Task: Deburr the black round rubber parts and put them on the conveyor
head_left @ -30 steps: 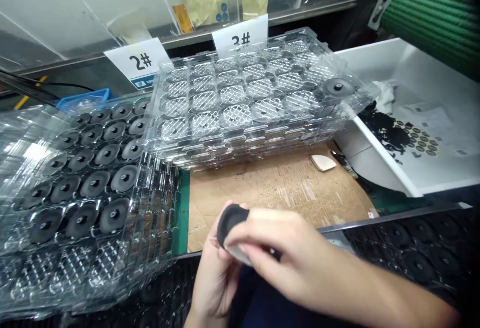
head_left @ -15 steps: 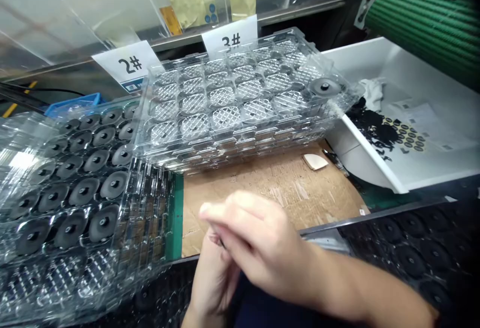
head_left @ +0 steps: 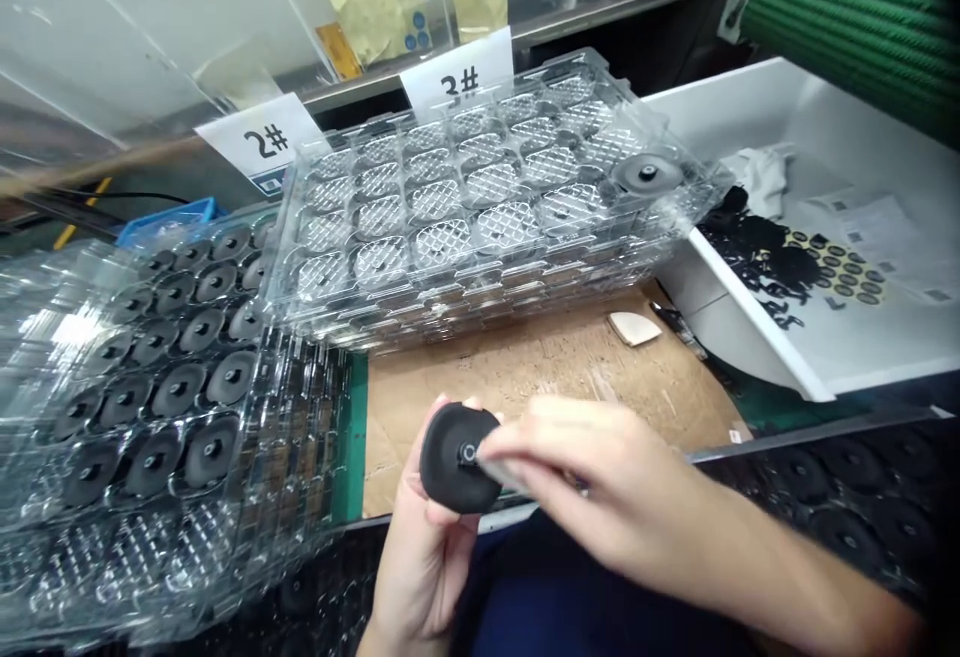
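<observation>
Head | left hand (head_left: pixel 426 549) gripping one black disc (head_left: pixel 448 461) | right hand (head_left: pixel 600 467) pinching one pale piece (head_left: pixel 513 476) | two signs (head_left: pixel 259 140)

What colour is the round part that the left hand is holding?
The round part in the left hand is black; head view shows it best.

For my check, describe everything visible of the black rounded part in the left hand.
The matte black, rounded part, seemingly rubber or plastic, has a dished-looking face and a short, ring-tipped central stub. The bare left hand holds it tilted, face toward the camera, near the brown cardboard sheet. The blurred right hand, with a thin pale piece, is at its right edge; contact is unclear.
</observation>
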`<state>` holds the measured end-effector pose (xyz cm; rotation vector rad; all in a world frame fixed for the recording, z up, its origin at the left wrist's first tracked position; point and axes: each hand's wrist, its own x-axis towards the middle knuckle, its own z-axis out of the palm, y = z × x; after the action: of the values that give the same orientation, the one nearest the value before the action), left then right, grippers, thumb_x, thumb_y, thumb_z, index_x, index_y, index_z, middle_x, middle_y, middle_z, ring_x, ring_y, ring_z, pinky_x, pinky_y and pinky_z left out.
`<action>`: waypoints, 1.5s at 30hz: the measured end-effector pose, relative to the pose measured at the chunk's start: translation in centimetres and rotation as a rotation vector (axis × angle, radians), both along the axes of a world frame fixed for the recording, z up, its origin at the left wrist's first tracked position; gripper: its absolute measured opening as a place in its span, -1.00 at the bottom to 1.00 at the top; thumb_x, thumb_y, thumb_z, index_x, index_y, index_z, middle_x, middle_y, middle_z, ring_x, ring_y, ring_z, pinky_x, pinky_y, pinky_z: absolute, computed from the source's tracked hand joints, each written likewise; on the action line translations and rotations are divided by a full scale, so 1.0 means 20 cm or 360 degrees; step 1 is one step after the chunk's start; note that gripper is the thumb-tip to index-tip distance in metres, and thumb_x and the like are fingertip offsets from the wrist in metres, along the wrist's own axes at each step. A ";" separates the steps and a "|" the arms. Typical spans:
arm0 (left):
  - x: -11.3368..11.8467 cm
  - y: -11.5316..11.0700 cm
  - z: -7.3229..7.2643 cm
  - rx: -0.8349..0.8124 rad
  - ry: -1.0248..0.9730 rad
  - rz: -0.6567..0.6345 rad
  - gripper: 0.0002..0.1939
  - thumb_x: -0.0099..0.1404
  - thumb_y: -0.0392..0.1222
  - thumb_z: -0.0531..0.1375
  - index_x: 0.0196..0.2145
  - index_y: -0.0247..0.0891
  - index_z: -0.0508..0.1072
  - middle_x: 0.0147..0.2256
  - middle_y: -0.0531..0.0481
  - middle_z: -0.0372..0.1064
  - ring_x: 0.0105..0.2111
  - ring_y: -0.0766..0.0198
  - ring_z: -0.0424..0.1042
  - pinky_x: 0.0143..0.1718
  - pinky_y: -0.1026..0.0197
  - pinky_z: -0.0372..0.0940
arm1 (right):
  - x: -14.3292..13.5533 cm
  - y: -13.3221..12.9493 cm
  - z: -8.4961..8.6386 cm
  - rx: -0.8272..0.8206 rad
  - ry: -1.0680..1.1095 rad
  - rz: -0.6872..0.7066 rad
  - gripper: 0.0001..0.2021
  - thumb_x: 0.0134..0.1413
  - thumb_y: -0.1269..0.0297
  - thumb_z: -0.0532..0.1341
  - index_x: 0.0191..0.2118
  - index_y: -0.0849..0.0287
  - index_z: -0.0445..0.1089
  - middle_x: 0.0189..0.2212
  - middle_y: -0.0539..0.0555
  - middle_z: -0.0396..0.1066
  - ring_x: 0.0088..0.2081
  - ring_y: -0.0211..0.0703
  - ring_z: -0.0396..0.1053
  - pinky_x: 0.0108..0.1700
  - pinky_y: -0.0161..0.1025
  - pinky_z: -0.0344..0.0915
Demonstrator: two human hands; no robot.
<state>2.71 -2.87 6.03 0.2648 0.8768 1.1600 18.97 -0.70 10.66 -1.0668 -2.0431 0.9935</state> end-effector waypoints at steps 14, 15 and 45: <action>0.08 0.05 -0.07 -0.0190 -0.0172 0.0050 -0.50 0.05 -0.13 0.29 -0.01 -0.02 0.38 -0.05 0.01 0.42 -0.01 0.13 0.35 0.09 0.16 0.17 | 0.14 -0.01 -0.49 -0.0524 -0.0007 -0.0595 -0.81 0.14 0.35 0.06 -0.21 0.15 0.41 -0.34 0.02 0.46 -0.42 -0.27 0.35 -0.37 -0.33 0.25; 0.08 0.05 -0.07 -0.0207 -0.0187 0.0070 -0.48 0.05 -0.14 0.29 0.00 0.00 0.36 -0.04 0.01 0.42 -0.01 0.12 0.35 0.10 0.14 0.16 | 0.14 -0.04 -0.56 -0.0561 -0.0011 -0.0563 -0.82 0.13 0.36 0.07 -0.24 0.15 0.42 -0.35 0.03 0.47 -0.41 -0.26 0.37 -0.36 -0.31 0.26; 0.02 -0.02 -0.08 0.0027 -0.0012 -0.0064 -0.39 0.00 0.01 0.27 0.04 -0.10 0.32 0.02 -0.12 0.33 0.02 0.08 0.29 0.02 0.08 0.23 | 0.03 -0.04 -0.20 -0.0377 0.0119 -0.0355 -0.88 0.18 0.33 0.09 -0.18 0.06 0.32 -0.26 -0.10 0.40 -0.27 -0.38 0.33 -0.26 -0.45 0.20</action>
<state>3.19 -3.30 4.48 0.2905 0.8516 1.1312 19.67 -1.53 6.61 -1.3264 -1.7329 1.1588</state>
